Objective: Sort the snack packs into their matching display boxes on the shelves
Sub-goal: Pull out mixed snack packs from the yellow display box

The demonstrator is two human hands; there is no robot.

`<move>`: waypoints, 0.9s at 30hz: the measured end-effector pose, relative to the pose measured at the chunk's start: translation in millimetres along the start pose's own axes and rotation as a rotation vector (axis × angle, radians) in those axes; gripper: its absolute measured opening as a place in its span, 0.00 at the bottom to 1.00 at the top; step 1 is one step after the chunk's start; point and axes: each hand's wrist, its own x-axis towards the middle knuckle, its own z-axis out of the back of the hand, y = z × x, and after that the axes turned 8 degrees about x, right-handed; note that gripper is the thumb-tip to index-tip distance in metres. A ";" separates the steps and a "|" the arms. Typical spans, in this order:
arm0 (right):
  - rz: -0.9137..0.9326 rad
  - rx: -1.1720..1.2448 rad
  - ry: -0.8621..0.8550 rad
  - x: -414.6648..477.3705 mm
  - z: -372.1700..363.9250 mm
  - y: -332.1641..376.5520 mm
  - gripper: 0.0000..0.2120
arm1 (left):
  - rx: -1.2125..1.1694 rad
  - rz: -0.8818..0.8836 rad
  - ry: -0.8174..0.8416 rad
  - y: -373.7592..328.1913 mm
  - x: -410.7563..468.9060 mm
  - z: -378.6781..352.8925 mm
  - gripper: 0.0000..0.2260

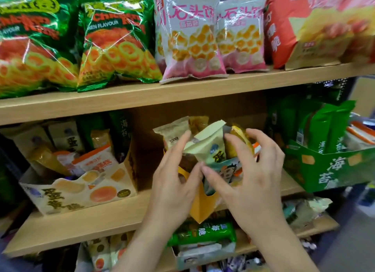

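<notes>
An orange display box point(203, 204) stands at the middle of the middle shelf, stuffed with mixed snack packs. My left hand point(174, 180) lies against its left side, fingers straight up along a beige pack point(172, 133) and a cream pack point(211, 143). My right hand point(249, 174) arches over the right side, its fingers curled round a yellow pack point(239, 133) and its thumb resting on a teal pack point(227, 170) at the front. The two thumbs nearly touch. Most of the box's contents are hidden behind my hands.
A white egg-yolk display box point(81, 194) with mixed packs stands to the left, and a green seaweed box point(328, 170) to the right. Large green point(117, 42), pink point(190, 38) and red bags point(316, 23) fill the upper shelf. More packs, one green point(203, 233), lie on the shelf below.
</notes>
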 end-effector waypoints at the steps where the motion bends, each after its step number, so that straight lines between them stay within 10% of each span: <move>1: 0.008 -0.025 0.002 2.4 -0.5 -2.3 0.30 | -0.021 0.008 0.036 -0.2 5.6 0.0 0.25; 12: 0.033 0.055 0.092 12.4 -9.5 -28.9 0.11 | -0.449 0.109 -0.311 -0.6 17.2 7.8 0.15; 27: 0.165 0.093 0.265 30.1 -21.6 -62.5 0.17 | -0.437 -0.287 -0.479 -30.1 -4.8 38.8 0.14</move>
